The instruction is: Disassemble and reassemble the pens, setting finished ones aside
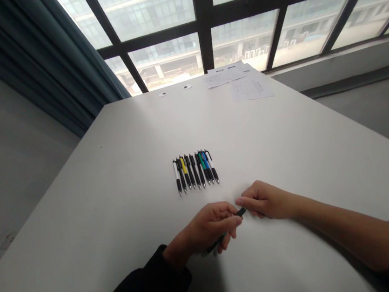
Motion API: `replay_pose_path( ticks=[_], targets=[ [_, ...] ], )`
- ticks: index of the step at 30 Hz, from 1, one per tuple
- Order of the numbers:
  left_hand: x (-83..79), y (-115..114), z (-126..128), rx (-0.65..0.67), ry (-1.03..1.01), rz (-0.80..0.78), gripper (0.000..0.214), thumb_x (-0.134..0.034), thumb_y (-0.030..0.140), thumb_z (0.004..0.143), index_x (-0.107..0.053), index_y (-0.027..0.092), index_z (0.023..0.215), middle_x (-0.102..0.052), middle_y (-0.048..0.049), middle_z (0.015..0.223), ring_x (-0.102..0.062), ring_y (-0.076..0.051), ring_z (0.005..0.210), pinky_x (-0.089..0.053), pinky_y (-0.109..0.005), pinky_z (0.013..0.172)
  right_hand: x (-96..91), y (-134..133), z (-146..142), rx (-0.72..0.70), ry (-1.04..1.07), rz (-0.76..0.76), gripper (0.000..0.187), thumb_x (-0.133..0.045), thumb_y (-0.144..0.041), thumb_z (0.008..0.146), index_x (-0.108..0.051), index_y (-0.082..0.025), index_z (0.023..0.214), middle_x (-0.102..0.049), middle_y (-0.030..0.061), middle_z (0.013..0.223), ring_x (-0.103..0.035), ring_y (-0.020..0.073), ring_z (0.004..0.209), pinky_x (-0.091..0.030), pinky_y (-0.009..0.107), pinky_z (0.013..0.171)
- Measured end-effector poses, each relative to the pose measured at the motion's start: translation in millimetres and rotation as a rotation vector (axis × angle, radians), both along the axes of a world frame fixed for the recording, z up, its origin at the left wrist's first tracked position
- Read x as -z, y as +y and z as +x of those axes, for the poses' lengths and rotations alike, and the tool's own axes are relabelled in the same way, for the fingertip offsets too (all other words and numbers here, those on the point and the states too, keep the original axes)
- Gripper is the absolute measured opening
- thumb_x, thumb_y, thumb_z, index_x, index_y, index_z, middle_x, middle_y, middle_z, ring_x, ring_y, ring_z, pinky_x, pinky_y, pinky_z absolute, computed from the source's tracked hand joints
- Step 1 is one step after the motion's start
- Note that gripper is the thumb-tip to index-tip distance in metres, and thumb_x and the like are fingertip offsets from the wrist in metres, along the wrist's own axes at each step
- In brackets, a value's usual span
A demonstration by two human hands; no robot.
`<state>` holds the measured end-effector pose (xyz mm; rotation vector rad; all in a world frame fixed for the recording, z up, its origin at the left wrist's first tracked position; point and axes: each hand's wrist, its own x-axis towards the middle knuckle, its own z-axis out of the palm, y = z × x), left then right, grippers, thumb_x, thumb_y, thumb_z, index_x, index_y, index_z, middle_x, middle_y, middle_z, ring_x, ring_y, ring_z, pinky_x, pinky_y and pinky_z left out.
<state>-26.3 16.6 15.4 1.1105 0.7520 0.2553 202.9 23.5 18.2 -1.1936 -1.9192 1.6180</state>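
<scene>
My left hand [210, 226] is curled around a black retractable pen [223, 236], which runs diagonally through its fingers. The pen's upper end sticks out towards my right hand [264, 200], whose thumb and fingertips pinch it. The pen's middle is hidden by my left fingers. Just beyond my hands, several click pens [195, 171] lie side by side in a tight row on the white table [114, 183], tips towards me. Their barrels are black with white, yellow, green or blue parts.
Sheets of printed paper [239, 80] lie at the table's far end, with two small white discs [174, 90] near its far edge. A large dark-framed window [201, 23] stands beyond the table, and a teal curtain [64, 53] hangs at the left.
</scene>
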Motion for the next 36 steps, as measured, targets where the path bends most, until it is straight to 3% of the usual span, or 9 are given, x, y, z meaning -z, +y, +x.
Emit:
replay_pose_path(
  ticks=[3,8,11,14,17,22,29,33,36],
  targets=[
    [-0.7,-1.2,1.6,-0.010,0.007,0.003,0.036,-0.072,0.046,0.084,-0.055,0.016,0.095,-0.061,0.0054,0.058,-0.044,-0.006,0.030,-0.032,-0.017,0.030,1.1,-0.8,-0.5,0.022,0.015,-0.041,0.059,-0.059,-0.059,0.094,-0.053,-0.016,0.053,-0.046,-0.0041,0.043,-0.036,0.0051,0.039,-0.028,0.019,0.040],
    [-1.7,-3.7,0.6,0.012,0.058,0.041,0.038,-0.058,0.054,0.094,-0.055,0.016,0.089,-0.058,0.0045,0.050,-0.042,-0.007,0.029,-0.033,-0.016,0.032,6.6,-1.2,-0.1,0.049,0.069,-0.108,0.049,-0.063,-0.056,0.093,-0.058,-0.017,0.062,-0.048,-0.0055,0.045,-0.042,0.0066,0.036,-0.031,0.018,0.035],
    [0.4,-3.5,-1.0,0.021,0.059,0.038,0.041,-0.053,0.056,0.097,-0.057,0.015,0.096,-0.060,0.0033,0.052,-0.045,-0.008,0.031,-0.033,-0.016,0.033,8.4,-0.6,1.5,0.049,0.111,-0.117,0.042,-0.065,-0.052,0.092,-0.061,-0.016,0.070,-0.051,-0.0054,0.049,-0.045,0.0063,0.039,-0.034,0.016,0.036],
    [2.9,-2.5,-1.3,0.011,0.008,0.029,0.042,-0.053,0.057,0.097,-0.055,0.015,0.102,-0.063,0.0017,0.060,-0.049,-0.008,0.033,-0.035,-0.016,0.033,8.5,-0.3,2.6,0.058,0.229,-0.167,0.035,-0.073,-0.049,0.088,-0.065,-0.015,0.088,-0.059,-0.0044,0.057,-0.050,0.0067,0.042,-0.041,0.017,0.039],
    [4.1,-1.8,-0.6,-0.001,-0.023,0.031,0.045,-0.053,0.059,0.096,-0.055,0.015,0.104,-0.064,0.0010,0.065,-0.051,-0.008,0.035,-0.036,-0.017,0.033,8.1,-0.4,1.8,0.116,0.310,-0.218,0.045,-0.080,-0.050,0.081,-0.061,-0.017,0.105,-0.064,-0.0045,0.062,-0.053,0.0083,0.044,-0.046,0.019,0.041],
    [2.9,-2.2,-0.5,-0.018,0.038,0.054,0.041,-0.052,0.055,0.098,-0.057,0.014,0.101,-0.061,0.0026,0.062,-0.042,-0.005,0.033,-0.030,-0.016,0.034,8.0,-0.5,0.2,0.106,0.247,-0.189,0.042,-0.072,-0.054,0.088,-0.062,-0.014,0.082,-0.059,-0.0038,0.055,-0.052,0.0066,0.042,-0.045,0.018,0.042],
    [5.6,-2.5,-2.1,-0.024,0.019,0.084,0.046,-0.048,0.056,0.100,-0.059,0.012,0.107,-0.061,0.0022,0.060,-0.039,-0.004,0.034,-0.027,-0.015,0.034,11.2,-0.4,4.3,0.098,0.322,-0.202,0.043,-0.083,-0.045,0.079,-0.060,-0.017,0.101,-0.060,-0.0075,0.057,-0.053,0.0072,0.042,-0.046,0.018,0.042],
    [7.1,-2.4,-0.9,-0.029,-0.006,0.072,0.050,-0.049,0.056,0.100,-0.052,0.014,0.129,-0.063,0.0035,0.062,-0.041,-0.005,0.033,-0.028,-0.014,0.033,9.2,-0.9,2.1,0.120,0.265,-0.165,0.038,-0.076,-0.050,0.086,-0.062,-0.015,0.095,-0.059,-0.0064,0.054,-0.054,0.0073,0.041,-0.045,0.017,0.041],
    [6.4,-1.8,0.0,-0.040,-0.020,0.066,0.052,-0.051,0.055,0.099,-0.048,0.016,0.134,-0.062,0.0049,0.061,-0.039,-0.005,0.031,-0.028,-0.013,0.031,7.7,-0.8,-0.6,0.161,0.265,-0.186,0.040,-0.075,-0.053,0.086,-0.061,-0.016,0.092,-0.058,-0.0067,0.053,-0.053,0.0078,0.040,-0.046,0.018,0.040]
  ],
)
